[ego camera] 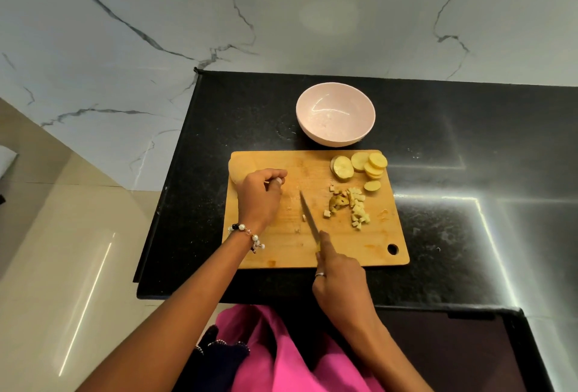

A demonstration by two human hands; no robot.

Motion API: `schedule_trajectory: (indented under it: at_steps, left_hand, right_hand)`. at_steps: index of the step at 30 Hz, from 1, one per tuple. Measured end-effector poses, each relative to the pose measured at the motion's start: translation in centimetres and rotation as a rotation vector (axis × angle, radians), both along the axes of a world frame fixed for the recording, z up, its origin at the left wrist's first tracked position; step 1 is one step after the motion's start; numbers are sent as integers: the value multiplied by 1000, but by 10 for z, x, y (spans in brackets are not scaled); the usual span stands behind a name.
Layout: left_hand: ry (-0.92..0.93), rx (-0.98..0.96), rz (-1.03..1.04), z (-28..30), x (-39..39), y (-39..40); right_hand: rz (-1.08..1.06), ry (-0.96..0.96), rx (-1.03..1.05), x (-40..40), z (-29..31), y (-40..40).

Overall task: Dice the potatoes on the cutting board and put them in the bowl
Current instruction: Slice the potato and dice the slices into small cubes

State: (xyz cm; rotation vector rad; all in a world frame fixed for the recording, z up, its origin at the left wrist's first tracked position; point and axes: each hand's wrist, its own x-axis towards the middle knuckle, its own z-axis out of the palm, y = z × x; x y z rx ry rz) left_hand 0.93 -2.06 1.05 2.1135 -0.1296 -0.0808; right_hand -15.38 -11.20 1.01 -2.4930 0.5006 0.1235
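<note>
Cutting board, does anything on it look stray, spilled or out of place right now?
Only small things. Two stray potato bits lie left of the knife, apart from the diced pile. A whole potato overhangs the cutting board's far-left corner. The bowl holds no potato yet.

Both forearms bare, no sleeves in view.

Left hand (261, 196): bracelet (247, 233) at the wrist, a string of round white pearl-like beads with at least one black bead and a small pinkish one; a short beaded tail hangs off the near side. One fingertip shows a pale nail, possibly polished; too small to be sure.

Right hand (339, 279): a thin silver-coloured ring (320, 274) on one finger; which finger is hard to say.

Torso at the lower edge: bright pink garment (281, 357), smooth cloth with loose folds. Beside it, a dark navy or black piece (215, 351) with a scalloped edge trimmed in small pale dots.
</note>
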Motion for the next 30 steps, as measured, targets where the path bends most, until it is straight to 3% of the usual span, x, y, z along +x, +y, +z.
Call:
schedule_trajectory:
  at_steps: [4, 12, 19, 23, 27, 30]
  left_hand:
    - [17, -17, 1, -1, 0, -2]
    - [-42, 5, -134, -7, 3, -27]
    - [-170, 245, -457, -3, 30, -75]
    - [-230, 511, -625, -4, 46, -97]
    - [-275, 704, -654, -5, 48, -107]
    - [-298, 697, -617, -7, 45, -106]
  right_hand:
    - [28, 60, -22, -5, -12, 4]
    - [-150, -16, 3, -2, -12, -34]
    - [-254, -103, 203, -13, 0, -41]
    - [-319, -151, 325, -19, 11, -50]
    - [-355, -151, 359, -25, 18, -58]
    - [-358, -152, 312, -24, 18, -58]
